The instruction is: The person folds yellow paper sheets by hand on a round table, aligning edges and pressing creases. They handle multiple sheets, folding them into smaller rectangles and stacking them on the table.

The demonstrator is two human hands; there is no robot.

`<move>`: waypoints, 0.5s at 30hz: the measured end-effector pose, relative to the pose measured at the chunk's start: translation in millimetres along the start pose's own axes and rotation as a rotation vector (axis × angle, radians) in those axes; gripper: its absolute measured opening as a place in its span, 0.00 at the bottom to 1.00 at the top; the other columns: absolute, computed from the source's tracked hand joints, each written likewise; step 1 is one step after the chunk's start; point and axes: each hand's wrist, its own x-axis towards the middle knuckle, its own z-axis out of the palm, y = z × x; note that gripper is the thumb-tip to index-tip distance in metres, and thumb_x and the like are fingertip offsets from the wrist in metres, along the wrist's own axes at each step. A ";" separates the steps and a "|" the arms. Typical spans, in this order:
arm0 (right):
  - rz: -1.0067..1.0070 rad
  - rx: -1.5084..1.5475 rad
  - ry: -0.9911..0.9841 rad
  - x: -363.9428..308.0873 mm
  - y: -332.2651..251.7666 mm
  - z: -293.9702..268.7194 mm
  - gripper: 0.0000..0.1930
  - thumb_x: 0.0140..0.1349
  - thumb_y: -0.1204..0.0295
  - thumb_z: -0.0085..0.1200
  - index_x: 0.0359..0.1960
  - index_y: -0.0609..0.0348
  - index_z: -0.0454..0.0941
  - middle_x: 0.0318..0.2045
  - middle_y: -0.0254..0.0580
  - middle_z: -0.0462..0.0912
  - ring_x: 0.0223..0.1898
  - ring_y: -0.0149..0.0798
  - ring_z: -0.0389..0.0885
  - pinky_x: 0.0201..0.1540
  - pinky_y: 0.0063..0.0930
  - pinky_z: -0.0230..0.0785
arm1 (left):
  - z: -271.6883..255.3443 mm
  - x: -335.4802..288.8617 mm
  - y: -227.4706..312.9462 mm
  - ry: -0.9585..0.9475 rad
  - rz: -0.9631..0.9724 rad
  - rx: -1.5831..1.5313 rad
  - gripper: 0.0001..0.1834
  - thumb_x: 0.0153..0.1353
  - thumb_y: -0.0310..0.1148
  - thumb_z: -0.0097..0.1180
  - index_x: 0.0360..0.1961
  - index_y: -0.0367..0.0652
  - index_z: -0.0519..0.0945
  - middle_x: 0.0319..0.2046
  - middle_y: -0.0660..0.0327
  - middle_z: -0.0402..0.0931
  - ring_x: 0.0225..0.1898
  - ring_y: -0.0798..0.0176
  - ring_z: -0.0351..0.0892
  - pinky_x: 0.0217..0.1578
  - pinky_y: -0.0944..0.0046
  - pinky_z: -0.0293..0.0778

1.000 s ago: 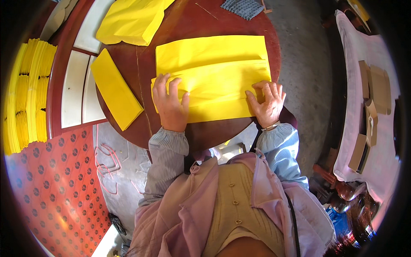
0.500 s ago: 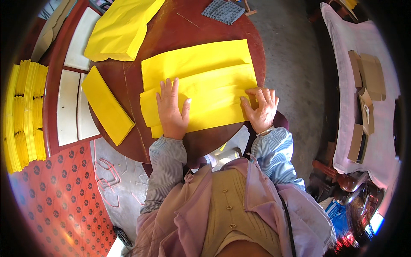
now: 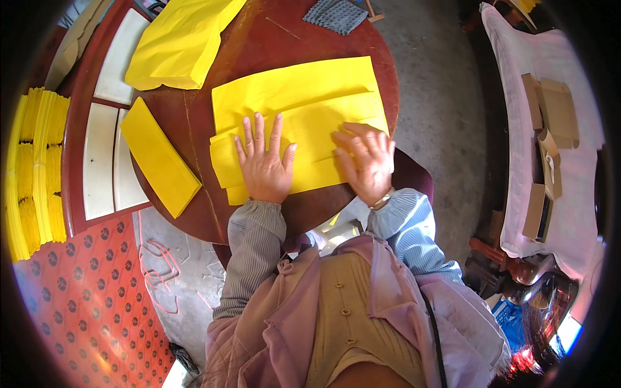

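Observation:
A wide yellow sheet, paper or thin cloth, lies on the round table with its near part folded over in layers. My left hand rests flat on the folded part, left of its middle, fingers spread. My right hand is over the right portion of the fold, slightly blurred, with fingers apart and a bracelet at the wrist. Neither hand grips anything. Left of the sheet lies a narrow folded yellow strip. Beyond it is a bigger yellow folded piece.
The dark red table carries a grey textured pad at its far edge. Tall yellow stacks stand at far left beside a red-framed cabinet with white panels. At right, open cardboard boxes lie on a pink cloth.
My right hand has moved left from the sheet's right edge onto the folded part. My left hand has shifted slightly right, still flat. The sheet looks nearly the same.

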 end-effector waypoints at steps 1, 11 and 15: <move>-0.013 0.015 -0.073 -0.7 -4.1 3.3 0.18 0.60 0.69 0.66 0.54 0.50 0.86 0.57 0.37 0.83 0.60 0.44 0.79 0.64 0.47 0.64 | -0.2 -0.2 0.0 0.003 0.000 -0.009 0.35 0.75 0.49 0.53 0.81 0.60 0.63 0.82 0.52 0.53 0.83 0.41 0.45 0.78 0.33 0.40; 0.008 -0.043 -0.108 4.8 -2.4 3.5 0.27 0.71 0.65 0.57 0.71 0.55 0.76 0.72 0.46 0.74 0.75 0.49 0.68 0.79 0.54 0.49 | 4.6 -1.0 -3.2 0.003 0.001 0.019 0.34 0.76 0.53 0.50 0.81 0.61 0.63 0.82 0.53 0.53 0.83 0.43 0.44 0.79 0.33 0.37; -0.171 0.050 -0.208 35.4 -38.4 59.8 0.32 0.73 0.56 0.54 0.76 0.55 0.68 0.76 0.44 0.69 0.79 0.43 0.61 0.83 0.53 0.41 | 5.8 -1.0 -2.8 0.011 0.002 0.043 0.34 0.75 0.53 0.51 0.79 0.61 0.66 0.81 0.53 0.55 0.83 0.42 0.47 0.79 0.34 0.37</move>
